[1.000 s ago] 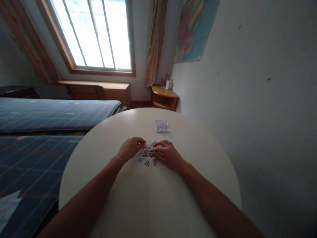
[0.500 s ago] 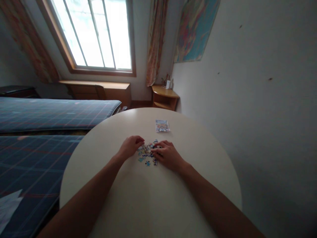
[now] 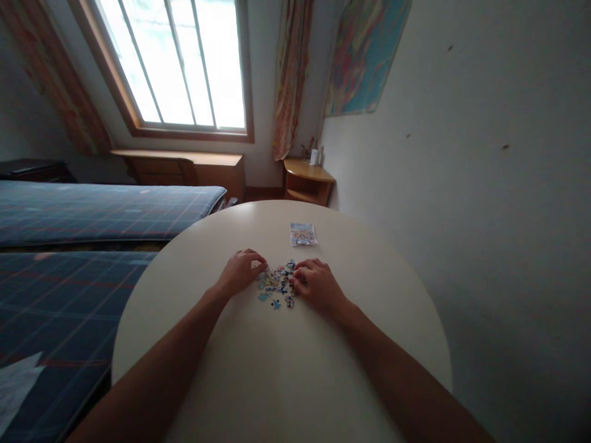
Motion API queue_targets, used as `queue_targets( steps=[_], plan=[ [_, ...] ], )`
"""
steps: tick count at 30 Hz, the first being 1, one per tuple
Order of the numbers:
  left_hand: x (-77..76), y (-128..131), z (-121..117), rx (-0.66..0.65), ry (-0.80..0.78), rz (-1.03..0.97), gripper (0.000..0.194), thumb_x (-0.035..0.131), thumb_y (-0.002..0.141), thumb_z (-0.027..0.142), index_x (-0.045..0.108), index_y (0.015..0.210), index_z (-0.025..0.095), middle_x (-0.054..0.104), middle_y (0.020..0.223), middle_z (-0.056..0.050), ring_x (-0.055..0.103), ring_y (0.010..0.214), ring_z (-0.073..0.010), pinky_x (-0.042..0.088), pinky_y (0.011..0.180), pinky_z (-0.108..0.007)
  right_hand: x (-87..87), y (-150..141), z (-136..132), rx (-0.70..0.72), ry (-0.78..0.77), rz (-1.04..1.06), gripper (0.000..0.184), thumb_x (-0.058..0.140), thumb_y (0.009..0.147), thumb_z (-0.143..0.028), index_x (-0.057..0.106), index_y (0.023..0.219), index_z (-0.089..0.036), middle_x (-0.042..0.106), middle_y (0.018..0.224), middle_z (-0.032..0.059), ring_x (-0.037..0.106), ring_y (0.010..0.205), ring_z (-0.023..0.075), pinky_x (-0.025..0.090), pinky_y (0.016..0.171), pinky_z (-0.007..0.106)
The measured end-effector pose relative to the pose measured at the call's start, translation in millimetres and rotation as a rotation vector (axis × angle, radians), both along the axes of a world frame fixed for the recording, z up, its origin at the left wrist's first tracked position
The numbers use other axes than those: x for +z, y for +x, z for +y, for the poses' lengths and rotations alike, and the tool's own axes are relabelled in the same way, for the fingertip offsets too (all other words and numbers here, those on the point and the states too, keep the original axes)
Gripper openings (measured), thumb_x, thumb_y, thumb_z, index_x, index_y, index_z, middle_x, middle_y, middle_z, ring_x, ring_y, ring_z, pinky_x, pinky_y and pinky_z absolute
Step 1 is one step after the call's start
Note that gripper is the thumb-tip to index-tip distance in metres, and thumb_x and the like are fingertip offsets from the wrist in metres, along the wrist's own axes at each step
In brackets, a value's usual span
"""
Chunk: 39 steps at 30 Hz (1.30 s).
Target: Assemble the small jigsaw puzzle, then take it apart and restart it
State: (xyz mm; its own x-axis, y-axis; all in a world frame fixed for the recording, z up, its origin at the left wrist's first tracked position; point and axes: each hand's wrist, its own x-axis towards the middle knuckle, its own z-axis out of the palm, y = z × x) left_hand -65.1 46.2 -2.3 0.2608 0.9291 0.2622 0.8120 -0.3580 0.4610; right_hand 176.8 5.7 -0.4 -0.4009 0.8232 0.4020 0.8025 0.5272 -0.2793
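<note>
Early days on this one: the pieces (image 3: 277,284) are a loose jumble mid-counter (image 3: 277,369), nothing visibly joined. Left hand (image 3: 241,272) and right hand (image 3: 317,284) flank the pile, fingers curled narrow at its edges; can't tell if either pinches one. Picture card (image 3: 303,234) sits beyond.

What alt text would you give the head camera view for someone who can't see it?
Two bare hands, left hand and right hand, rest on either side of a small heap of jigsaw pieces on a round white table; a small picture card lies beyond, beds alongside.
</note>
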Motion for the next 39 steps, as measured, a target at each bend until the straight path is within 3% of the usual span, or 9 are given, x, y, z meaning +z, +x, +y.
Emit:
queue_targets(
  steps=[3,8,14,22,28,33,39],
  plan=[
    [0.9,5.7,-3.1,-0.077,0.023,0.052,0.021,0.065,0.083,0.042,0.076,0.089,0.025,0.069,0.107,-0.006,0.061,0.1,-0.0241,0.043,0.096,-0.036,0.3,2.9,1.0,-0.02,-0.012,0.013,0.014,0.066,0.087,-0.031,0.071,0.095,-0.021,0.068,0.108,0.0066,0.055,0.105,0.0227,0.039,0.094,0.038],
    [-1.0,10.4,-3.4,-0.134,0.009,0.043,0.013,0.066,0.082,0.032,0.075,0.084,0.024,0.07,0.1,-0.006,0.062,0.095,-0.0227,0.044,0.092,-0.034,-4.7,3.0,-0.1,0.08,-0.038,-0.03,0.035,0.057,0.093,-0.037,0.062,0.126,-0.028,0.062,0.128,0.0063,0.05,0.12,0.0238,0.036,0.103,0.042],
    [5.1,12.9,-5.8,-0.088,0.02,0.004,0.013,0.063,0.084,0.028,0.075,0.085,0.023,0.07,0.087,-0.004,0.064,0.078,-0.0185,0.047,0.075,-0.027,-8.7,1.8,-4.0,0.187,-0.107,-0.127,0.04,0.048,0.096,-0.045,0.057,0.134,-0.036,0.049,0.147,0.0035,0.036,0.137,0.0292,0.025,0.112,0.053],
    [12.8,16.5,-12.7,-0.051,0.037,0.117,0.015,0.064,0.084,0.032,0.078,0.085,0.026,0.072,0.089,-0.004,0.064,0.078,-0.0187,0.046,0.077,-0.028,1.5,9.2,-3.2,0.291,-0.139,-0.071,0.045,0.049,0.097,-0.039,0.05,0.141,-0.029,0.056,0.14,0.004,0.041,0.137,0.0265,0.031,0.113,0.048],
    [13.6,19.5,-14.0,-0.093,0.01,0.148,0.021,0.06,0.088,0.036,0.077,0.086,0.024,0.072,0.09,-0.006,0.063,0.084,-0.0205,0.046,0.084,-0.031,8.8,25.4,2.8,0.414,-0.155,0.016,0.038,0.053,0.094,-0.028,0.062,0.13,-0.023,0.065,0.129,0.0052,0.045,0.136,0.0218,0.039,0.111,0.037],
    [6.3,27.7,-18.8,-0.148,0.072,0.079,0.023,0.06,0.089,0.037,0.073,0.103,0.025,0.069,0.102,-0.006,0.061,0.097,-0.0229,0.044,0.092,-0.035,6.6,28.9,8.7,0.296,-0.135,0.078,0.031,0.054,0.091,-0.022,0.069,0.118,-0.024,0.073,0.114,0.0048,0.063,0.111,0.0191,0.047,0.1,0.034],
    [-3.1,48.2,-29.6,-0.194,0.115,0.065,0.025,0.058,0.091,0.038,0.07,0.109,0.025,0.066,0.111,-0.006,0.057,0.105,-0.0238,0.042,0.096,-0.036,-4.8,14.7,11.8,0.108,-0.054,0.039,0.026,0.055,0.093,-0.026,0.069,0.115,-0.021,0.071,0.112,0.0071,0.059,0.108,0.0214,0.043,0.099,0.036]
  ],
)
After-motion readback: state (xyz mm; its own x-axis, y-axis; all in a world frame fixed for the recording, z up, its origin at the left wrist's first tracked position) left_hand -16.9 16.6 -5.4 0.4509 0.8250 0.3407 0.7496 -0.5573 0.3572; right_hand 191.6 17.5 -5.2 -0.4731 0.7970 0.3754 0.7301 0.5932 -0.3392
